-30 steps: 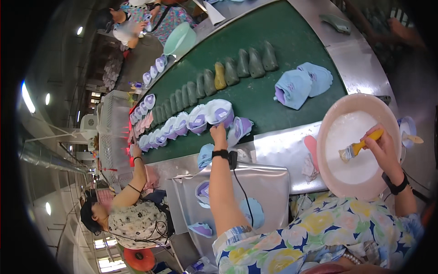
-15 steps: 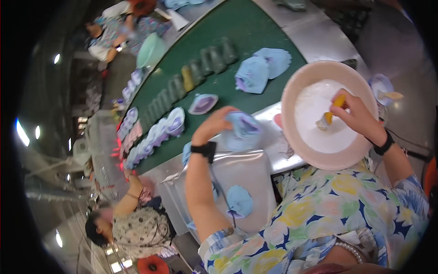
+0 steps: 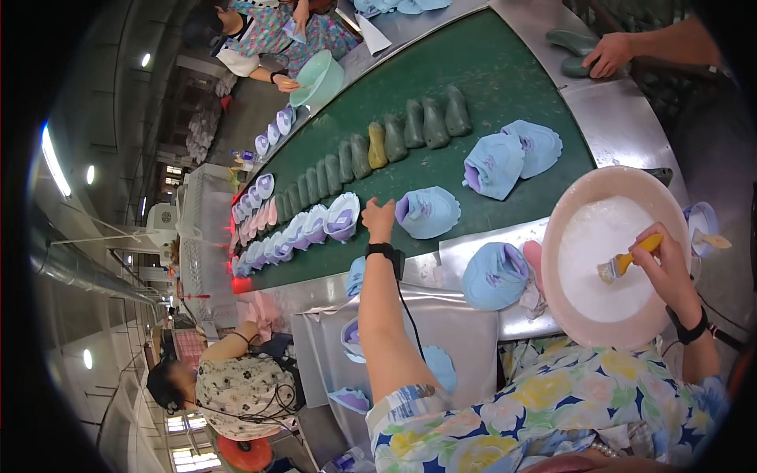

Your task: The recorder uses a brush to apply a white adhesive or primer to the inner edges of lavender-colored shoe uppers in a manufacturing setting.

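Holding the yellow-handled brush (image 3: 624, 260) by its grip in the right hand (image 3: 662, 260), with bristles at the white liquid (image 3: 599, 236) inside the pink basin (image 3: 607, 334); holding out the left hand (image 3: 379, 214), with fingers loosely spread, apparently empty, between a blue shoe upper (image 3: 435, 213) and the row of purple-trimmed uppers (image 3: 341, 218) on the green bench (image 3: 497, 67). Seemingly at brush-wetting and setting-out of uppers; probably calling next for a steady lift of bristles over the basin's rim.

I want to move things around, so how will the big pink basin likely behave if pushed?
The basin probably feels weighty, since white liquid covers its bottom. A quick shove may slosh that liquid, as no lid covers it.
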Tool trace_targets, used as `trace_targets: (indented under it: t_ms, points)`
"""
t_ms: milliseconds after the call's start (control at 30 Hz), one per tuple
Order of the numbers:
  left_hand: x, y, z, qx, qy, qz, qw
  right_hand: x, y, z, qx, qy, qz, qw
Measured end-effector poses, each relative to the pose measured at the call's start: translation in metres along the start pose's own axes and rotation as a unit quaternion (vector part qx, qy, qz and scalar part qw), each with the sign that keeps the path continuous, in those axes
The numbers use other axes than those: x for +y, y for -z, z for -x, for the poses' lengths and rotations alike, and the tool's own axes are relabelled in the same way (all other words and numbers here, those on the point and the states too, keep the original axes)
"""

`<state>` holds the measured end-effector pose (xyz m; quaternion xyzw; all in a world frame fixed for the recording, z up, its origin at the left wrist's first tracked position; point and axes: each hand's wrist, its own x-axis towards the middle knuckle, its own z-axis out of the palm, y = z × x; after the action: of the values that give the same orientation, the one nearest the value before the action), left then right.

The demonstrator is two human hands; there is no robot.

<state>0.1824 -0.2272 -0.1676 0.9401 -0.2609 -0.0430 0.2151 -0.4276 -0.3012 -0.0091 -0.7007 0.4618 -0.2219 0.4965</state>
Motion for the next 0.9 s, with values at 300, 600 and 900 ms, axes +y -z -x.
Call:
trace_targets:
  t_ms: [300, 600, 900]
  points:
    - [-0.021, -0.015, -0.010, -0.154, -0.019, -0.078, 0.985, -0.002, -0.009, -0.004, -0.024, -0.015, 0.027, 0.999]
    - [-0.029, 0.040, 0.007, 0.195, -0.152, -0.235, 0.940, -0.004, -0.012, -0.009, -0.035, 0.014, 0.025, 0.999]
    - [0.177, -0.057, 0.096, -0.101, -0.502, 0.063, 0.857, -0.014, 0.003, -0.002, -0.040, 0.007, 0.071, 0.997]
